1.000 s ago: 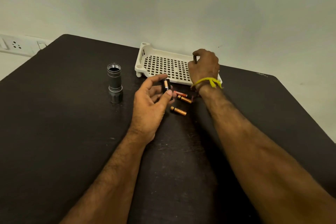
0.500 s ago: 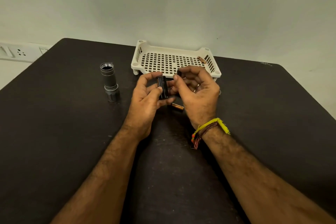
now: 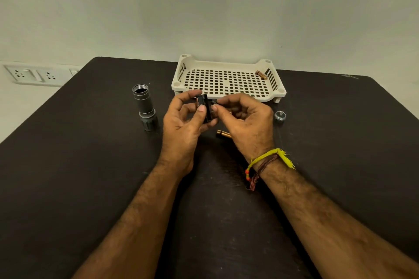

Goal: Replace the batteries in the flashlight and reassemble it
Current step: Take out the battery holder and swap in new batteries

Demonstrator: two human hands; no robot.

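On the dark table, a white tray sits far, with the open flashlight body upright at its left. The left hand grips the black battery holder mid-table; the right hand pinches a small part against it. 1 battery lies beneath, 1 cap right.

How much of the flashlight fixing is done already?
About halfway. Done: the flashlight body stands open, its cap is off, and one battery lies in the tray. In hand: the left hand holds the black battery holder while the right hand works on it. Left: loading batteries, like the one on the table, then closing up.
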